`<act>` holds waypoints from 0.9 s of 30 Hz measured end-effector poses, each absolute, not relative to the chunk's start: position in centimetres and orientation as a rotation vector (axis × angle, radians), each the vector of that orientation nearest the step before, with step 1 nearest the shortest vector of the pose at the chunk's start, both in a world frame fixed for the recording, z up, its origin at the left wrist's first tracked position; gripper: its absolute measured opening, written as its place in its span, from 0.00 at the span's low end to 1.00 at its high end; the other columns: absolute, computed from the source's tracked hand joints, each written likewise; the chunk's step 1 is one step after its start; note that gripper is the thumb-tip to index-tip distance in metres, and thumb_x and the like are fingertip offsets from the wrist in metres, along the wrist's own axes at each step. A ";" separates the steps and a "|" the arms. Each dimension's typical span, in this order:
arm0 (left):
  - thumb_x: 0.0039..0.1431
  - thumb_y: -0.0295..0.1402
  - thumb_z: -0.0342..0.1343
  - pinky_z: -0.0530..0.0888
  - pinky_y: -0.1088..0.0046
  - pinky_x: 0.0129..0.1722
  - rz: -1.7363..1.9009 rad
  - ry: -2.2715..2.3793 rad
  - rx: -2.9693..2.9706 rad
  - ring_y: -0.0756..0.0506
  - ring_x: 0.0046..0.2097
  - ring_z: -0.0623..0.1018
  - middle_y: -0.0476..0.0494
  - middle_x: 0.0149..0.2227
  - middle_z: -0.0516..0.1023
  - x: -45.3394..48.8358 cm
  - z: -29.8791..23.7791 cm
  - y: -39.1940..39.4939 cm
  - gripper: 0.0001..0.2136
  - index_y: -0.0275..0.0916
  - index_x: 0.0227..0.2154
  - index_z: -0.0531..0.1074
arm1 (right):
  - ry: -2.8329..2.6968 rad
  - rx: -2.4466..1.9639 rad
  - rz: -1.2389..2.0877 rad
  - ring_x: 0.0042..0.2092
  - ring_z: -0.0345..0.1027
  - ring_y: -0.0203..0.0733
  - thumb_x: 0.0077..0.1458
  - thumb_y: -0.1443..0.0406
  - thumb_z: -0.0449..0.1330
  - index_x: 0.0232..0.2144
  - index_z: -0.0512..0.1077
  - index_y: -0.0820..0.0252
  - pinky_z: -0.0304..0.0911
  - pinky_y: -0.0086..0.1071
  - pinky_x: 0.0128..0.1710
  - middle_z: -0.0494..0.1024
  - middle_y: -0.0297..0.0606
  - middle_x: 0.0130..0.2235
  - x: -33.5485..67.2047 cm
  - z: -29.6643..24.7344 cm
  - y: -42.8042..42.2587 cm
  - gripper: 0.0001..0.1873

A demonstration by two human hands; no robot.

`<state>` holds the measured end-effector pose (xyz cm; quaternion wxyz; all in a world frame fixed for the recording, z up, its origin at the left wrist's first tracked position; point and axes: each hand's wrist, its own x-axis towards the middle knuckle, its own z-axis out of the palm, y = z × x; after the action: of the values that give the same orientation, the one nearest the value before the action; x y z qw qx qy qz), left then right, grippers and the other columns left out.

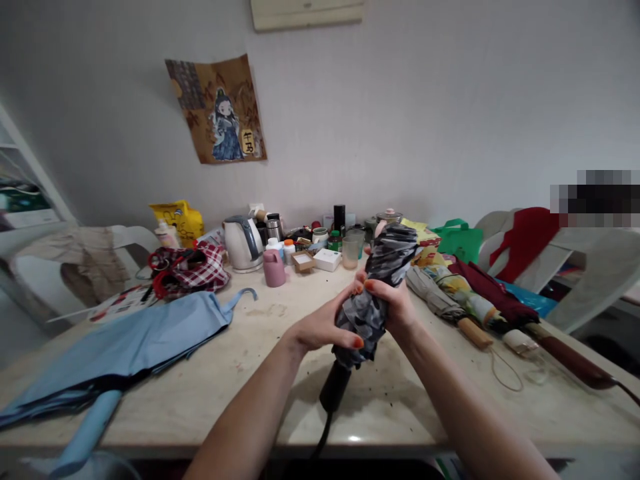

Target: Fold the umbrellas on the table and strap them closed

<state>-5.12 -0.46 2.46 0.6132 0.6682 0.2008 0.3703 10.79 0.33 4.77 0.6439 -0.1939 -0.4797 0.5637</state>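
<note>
A folded black-and-grey patterned umbrella (393, 250) is held up in front of me, tilted, its black handle (335, 387) pointing down toward me with a dark strap hanging from it. Around the lower part of its bunched fabric my left hand (327, 325) is wrapped, thumb across the front. Higher up, my right hand (393, 301) grips the same umbrella from the right, thumb pressed on the cloth. The fingers behind the fabric are partly hidden. On the table to the left lies a light blue umbrella (145, 333), loosely folded.
Several folded umbrellas, including a grey one (433, 293) and a dark red one (500, 290), lie to the right. Along the back of the table (240, 400) stand a white kettle (243, 243), a pink jug (274, 268), a frosted cup (350, 252) and small boxes. A checked cloth bundle (200, 267) sits left.
</note>
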 end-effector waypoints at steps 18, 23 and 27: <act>0.38 0.41 0.74 0.67 0.60 0.57 1.187 0.660 1.528 0.35 0.58 0.71 0.33 0.56 0.72 -1.8 2.1 -2.9 0.45 0.37 0.60 0.63 | -1.014 -0.749 1.041 0.27 0.65 0.37 0.29 0.65 0.72 0.31 0.71 0.59 0.65 0.31 0.29 0.74 0.30 0.27 9.7 4.4 1.0 0.22; 0.36 0.30 0.68 0.70 0.69 0.34 0.946 0.865 1.374 0.46 0.32 0.74 0.44 0.30 0.76 -1.9 1.1 -2.2 0.16 0.33 0.31 0.74 | -1.096 -0.726 1.081 0.26 0.64 0.36 0.31 0.64 0.72 0.29 0.72 0.61 0.63 0.30 0.26 0.74 0.32 0.26 9.9 4.5 0.3 0.19; 0.31 0.29 0.67 0.68 0.74 0.29 0.862 0.640 1.275 0.49 0.30 0.70 0.47 0.28 0.73 -2.4 0.8 -1.9 0.18 0.34 0.32 0.74 | -1.162 -0.596 1.249 0.27 0.65 0.38 0.33 0.63 0.71 0.28 0.74 0.61 0.63 0.30 0.25 0.75 0.35 0.27 10.1 4.3 -0.1 0.16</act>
<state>-2.37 -1.95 0.84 0.6722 0.5664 0.2842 0.3829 10.13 -0.10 4.26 0.6188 -0.2589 -0.5053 0.5429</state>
